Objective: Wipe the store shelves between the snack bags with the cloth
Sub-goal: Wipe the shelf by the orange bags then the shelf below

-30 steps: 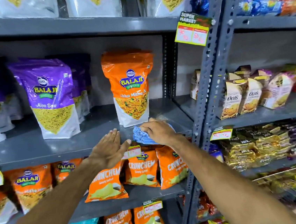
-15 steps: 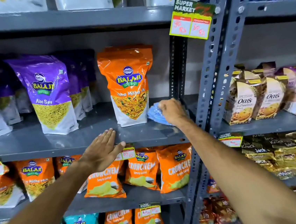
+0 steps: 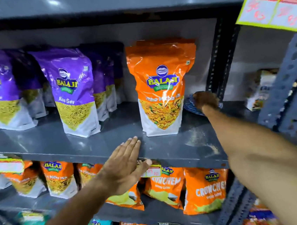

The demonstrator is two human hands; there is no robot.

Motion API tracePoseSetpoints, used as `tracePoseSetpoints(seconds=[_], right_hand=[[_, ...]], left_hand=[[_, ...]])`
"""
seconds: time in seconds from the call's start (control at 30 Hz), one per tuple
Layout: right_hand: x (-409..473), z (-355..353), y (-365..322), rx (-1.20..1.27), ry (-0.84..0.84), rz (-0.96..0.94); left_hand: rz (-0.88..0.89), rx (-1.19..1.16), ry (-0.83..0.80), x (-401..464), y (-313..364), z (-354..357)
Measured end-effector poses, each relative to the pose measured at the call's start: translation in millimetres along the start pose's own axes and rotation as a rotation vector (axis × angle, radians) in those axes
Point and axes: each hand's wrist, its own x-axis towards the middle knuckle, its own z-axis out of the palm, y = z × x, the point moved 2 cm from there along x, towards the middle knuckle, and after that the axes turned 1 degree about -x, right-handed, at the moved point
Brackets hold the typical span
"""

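My right hand (image 3: 206,100) reaches deep into the grey shelf (image 3: 109,133), pressing a blue cloth (image 3: 189,104) onto the shelf floor at the back right, just right of an upright orange Balaji bag (image 3: 159,87). Most of the cloth is hidden under the hand. My left hand (image 3: 126,166) lies flat with fingers together against the shelf's front edge, holding nothing. Purple Aloo Sev bags (image 3: 72,94) stand in rows to the left of the orange bag.
A perforated grey upright (image 3: 287,83) bounds the bay on the right, with a yellow price tag (image 3: 272,6) hanging above. Orange Crunchem bags (image 3: 205,188) and more Balaji bags fill the shelf below. Snack boxes (image 3: 259,89) stand in the neighbouring bay.
My right hand has pushed the cloth from the shelf's front edge back along the gap beside the orange bag toward the rear. The view has moved closer. The left hand stays at the edge.
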Motion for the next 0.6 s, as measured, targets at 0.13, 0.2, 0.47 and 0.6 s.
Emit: tracePoseSetpoints(seconds=[0.13,0.2,0.47,0.6], right_hand=[[25,33,0,-0.103,-0.065,-0.14],[15,30,-5,-0.126,-0.091,-0.167],[-1,26,-20,-0.084,-0.119,-0.251],[-27,20,-23,-0.02,-0.133,-0.233]], left_hand=[[0.003,0.023,0.028,0,-9,6],[-0.001,0.028,0.018,0,-11,8],[-0.016,0.013,-0.017,2,-15,8],[-0.016,0.0,-0.058,4,-16,8]])
